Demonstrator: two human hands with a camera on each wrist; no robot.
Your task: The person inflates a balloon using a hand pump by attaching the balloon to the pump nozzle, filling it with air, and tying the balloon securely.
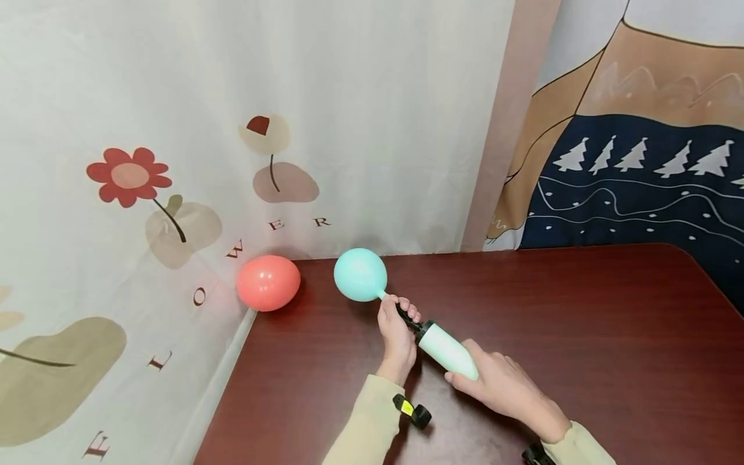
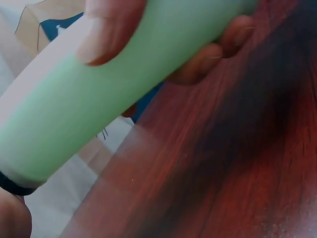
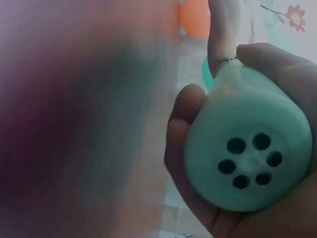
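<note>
A pale green balloon pump (image 1: 449,351) slants across the table between both hands. My left hand (image 1: 398,332) grips its black nozzle end, with the neck of a turquoise balloon (image 1: 360,275) at the fingers. The balloon is round and partly inflated. My right hand (image 1: 504,381) holds the pump's wide body; in the right wrist view its fingers curl round the pump (image 3: 252,153), whose end face has several dark holes. In the left wrist view the right thumb lies over the pump (image 2: 94,94). How the balloon neck sits on the nozzle is hidden by the left hand.
A red inflated balloon (image 1: 268,283) sits at the table's back left corner, against the printed curtain (image 1: 372,129). The dark red wooden table (image 1: 610,336) extends to the right. A dark blue cloth with white trees (image 1: 639,187) hangs behind it.
</note>
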